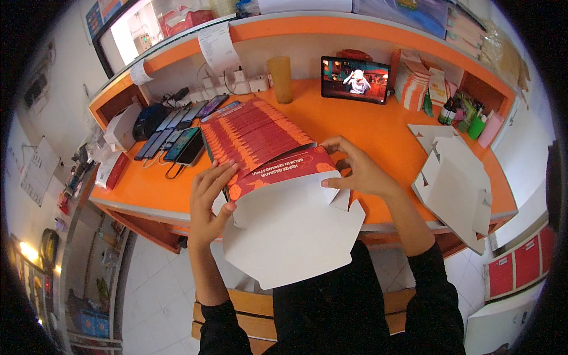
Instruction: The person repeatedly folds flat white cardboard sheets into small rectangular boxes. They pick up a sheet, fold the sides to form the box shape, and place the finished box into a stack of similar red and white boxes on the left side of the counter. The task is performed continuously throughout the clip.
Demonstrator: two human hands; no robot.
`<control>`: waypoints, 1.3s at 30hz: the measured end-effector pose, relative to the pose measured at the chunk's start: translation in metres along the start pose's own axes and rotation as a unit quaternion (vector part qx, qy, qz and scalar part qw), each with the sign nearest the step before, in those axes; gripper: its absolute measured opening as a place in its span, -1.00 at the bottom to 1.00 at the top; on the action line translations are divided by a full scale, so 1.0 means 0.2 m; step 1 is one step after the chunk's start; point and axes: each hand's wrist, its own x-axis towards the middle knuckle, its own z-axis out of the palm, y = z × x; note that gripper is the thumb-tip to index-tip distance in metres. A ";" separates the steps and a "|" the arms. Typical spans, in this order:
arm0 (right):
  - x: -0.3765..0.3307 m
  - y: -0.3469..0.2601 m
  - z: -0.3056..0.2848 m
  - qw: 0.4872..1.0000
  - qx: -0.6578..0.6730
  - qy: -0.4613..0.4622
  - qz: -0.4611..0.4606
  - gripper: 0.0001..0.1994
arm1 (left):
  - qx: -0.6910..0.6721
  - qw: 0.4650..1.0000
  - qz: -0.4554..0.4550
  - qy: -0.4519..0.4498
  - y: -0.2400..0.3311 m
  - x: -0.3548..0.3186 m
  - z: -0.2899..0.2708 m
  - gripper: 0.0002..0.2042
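A flat cardboard box blank (pixel 293 228), red and orange printed on one side and white on the other, is being folded at the near edge of the orange counter (pixel 367 127). My left hand (pixel 208 204) grips its left edge, fingers on the red panel. My right hand (pixel 355 168) pinches the right side of the fold by a white flap. Behind it lies a fanned row of several more red printed blanks (pixel 251 133).
A stack of white unfolded blanks (pixel 458 186) lies at the right. Several phones (pixel 177 139) lie at the left by chargers. A tablet (pixel 355 78) showing video, an orange cup (pixel 281 78), small bottles (pixel 467 115) and packets stand at the back. A wooden bench sits under me.
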 end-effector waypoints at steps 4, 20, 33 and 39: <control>0.02 0.01 -0.01 1.000 0.004 -0.003 -0.009 -0.32 | 0.020 1.000 -0.003 0.000 -0.01 0.02 -0.01 -0.50; 0.02 0.05 -0.07 0.993 0.079 -0.068 0.062 -0.19 | 0.065 0.997 0.008 0.031 0.03 0.07 0.02 -0.70; 0.05 0.07 0.02 0.999 -0.004 0.038 -0.015 -0.45 | 0.060 0.997 0.023 0.035 0.02 0.06 0.03 -0.61; 0.05 0.09 0.05 0.995 0.020 0.093 0.008 -0.54 | 0.100 0.994 0.015 0.030 0.04 0.06 0.04 -0.63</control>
